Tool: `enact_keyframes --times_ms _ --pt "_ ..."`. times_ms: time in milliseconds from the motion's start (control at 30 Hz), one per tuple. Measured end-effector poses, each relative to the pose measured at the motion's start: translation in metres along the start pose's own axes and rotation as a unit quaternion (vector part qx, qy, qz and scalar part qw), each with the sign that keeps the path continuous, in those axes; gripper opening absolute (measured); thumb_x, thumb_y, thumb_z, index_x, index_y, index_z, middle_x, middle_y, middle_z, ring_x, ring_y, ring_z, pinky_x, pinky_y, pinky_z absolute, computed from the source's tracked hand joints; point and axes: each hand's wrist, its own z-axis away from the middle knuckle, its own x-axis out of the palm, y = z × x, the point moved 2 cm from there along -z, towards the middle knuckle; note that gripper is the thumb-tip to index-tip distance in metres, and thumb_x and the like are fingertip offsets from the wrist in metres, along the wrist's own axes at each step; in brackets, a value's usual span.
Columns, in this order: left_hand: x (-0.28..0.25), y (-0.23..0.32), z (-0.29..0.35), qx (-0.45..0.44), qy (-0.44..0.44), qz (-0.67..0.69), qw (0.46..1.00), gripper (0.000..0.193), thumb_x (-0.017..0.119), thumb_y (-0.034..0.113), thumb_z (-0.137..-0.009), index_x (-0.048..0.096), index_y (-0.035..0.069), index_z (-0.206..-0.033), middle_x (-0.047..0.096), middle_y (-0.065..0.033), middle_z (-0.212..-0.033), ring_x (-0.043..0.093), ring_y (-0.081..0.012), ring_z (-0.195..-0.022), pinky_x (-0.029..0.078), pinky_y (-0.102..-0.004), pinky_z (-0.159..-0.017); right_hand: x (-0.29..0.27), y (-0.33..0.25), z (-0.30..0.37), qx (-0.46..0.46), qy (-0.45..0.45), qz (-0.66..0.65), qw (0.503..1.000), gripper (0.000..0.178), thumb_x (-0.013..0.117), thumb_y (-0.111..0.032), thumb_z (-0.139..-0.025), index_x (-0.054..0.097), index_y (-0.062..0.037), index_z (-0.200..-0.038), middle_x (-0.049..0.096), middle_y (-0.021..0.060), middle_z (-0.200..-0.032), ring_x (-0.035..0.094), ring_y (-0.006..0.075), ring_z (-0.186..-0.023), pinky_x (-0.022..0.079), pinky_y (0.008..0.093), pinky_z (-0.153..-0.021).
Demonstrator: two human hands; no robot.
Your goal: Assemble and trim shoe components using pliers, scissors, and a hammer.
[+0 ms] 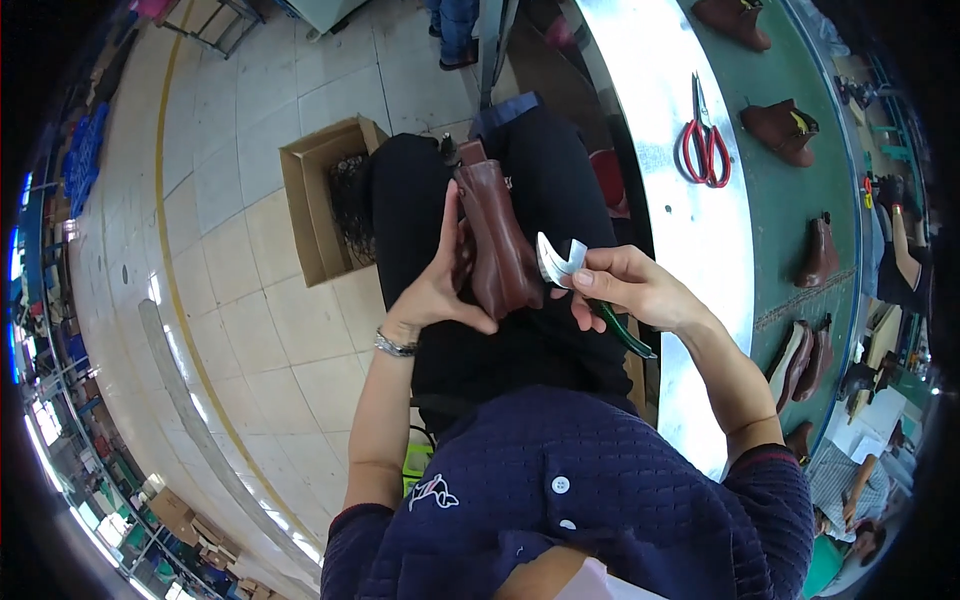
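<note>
Brown leather covers the boot [498,240] on the lap [405,205]; the left hand [440,285] holds its left side, thumb and fingers spread. The right hand [640,290] pinches the pliers [560,264], metal beak parted just beside the leather, so a slip might nick it. A loose hold could let the boot roll. The bench [712,300] edge limits the right elbow; leftward, past the box [300,215], floor [285,365] lies open.

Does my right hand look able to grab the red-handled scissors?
Probably not while occupied: the right hand holds green-handled pliers, though nothing covers the red-handled scissors on the metal bench.
</note>
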Motion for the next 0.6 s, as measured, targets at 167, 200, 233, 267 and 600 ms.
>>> enact_keyframes --times_ms 167,200,233,267,600 --pt "-0.005 0.004 -0.007 0.007 0.081 0.122 0.989 0.076 0.065 0.047 -0.09 0.03 0.013 -0.149 0.042 -0.0106 -0.142 0.041 -0.0196 -0.131 0.029 -0.034 -0.111 0.008 0.008 -0.007 0.041 -0.028 0.065 0.997 0.04 0.055 -0.037 -0.099 0.066 0.0005 -0.093 0.059 0.0022 -0.065 0.054 0.0078 -0.058 0.044 0.023 -0.056" --pt "-0.001 0.004 -0.011 0.009 0.086 0.125 0.988 0.076 0.065 0.047 -0.09 0.03 0.013 -0.149 0.042 -0.0106 -0.142 0.041 -0.0196 -0.131 0.029 -0.034 -0.111 0.011 0.011 -0.008 0.039 -0.033 0.053 0.997 0.04 0.054 -0.037 -0.099 0.066 0.0001 -0.091 0.058 0.0016 -0.064 0.054 0.0075 -0.057 0.044 0.023 -0.056" --pt "0.004 0.008 -0.017 -0.012 0.115 0.126 0.985 0.067 0.063 0.05 -0.09 0.038 0.011 -0.139 0.048 -0.008 -0.131 0.046 -0.016 -0.12 0.035 -0.0313 -0.104 0.014 0.013 -0.009 0.038 -0.036 0.04 0.998 0.04 0.054 -0.038 -0.099 0.066 -0.0004 -0.09 0.058 0.001 -0.063 0.054 0.0072 -0.057 0.044 0.0229 -0.055" --pt "0.01 0.012 -0.022 -0.032 0.144 0.126 0.981 0.061 0.061 0.053 -0.091 0.045 0.009 -0.129 0.054 -0.0054 -0.119 0.052 -0.0123 -0.109 0.041 -0.0286 -0.097 0.016 0.013 -0.009 0.042 -0.036 0.041 0.998 0.04 0.054 -0.038 -0.099 0.066 -0.0004 -0.09 0.058 0.001 -0.063 0.054 0.0072 -0.057 0.044 0.0229 -0.055" --pt "0.043 0.025 -0.032 -0.038 0.261 0.048 0.963 0.04 0.063 0.045 -0.092 0.052 0.008 -0.103 0.052 0.002 -0.081 0.049 -0.0037 -0.072 0.042 -0.0205 -0.066 0.022 -0.005 -0.004 0.099 -0.063 0.248 0.962 0.066 0.039 -0.057 -0.099 0.058 -0.0076 -0.059 0.053 0.0018 -0.048 0.058 0.0133 -0.046 0.048 0.0272 -0.052"
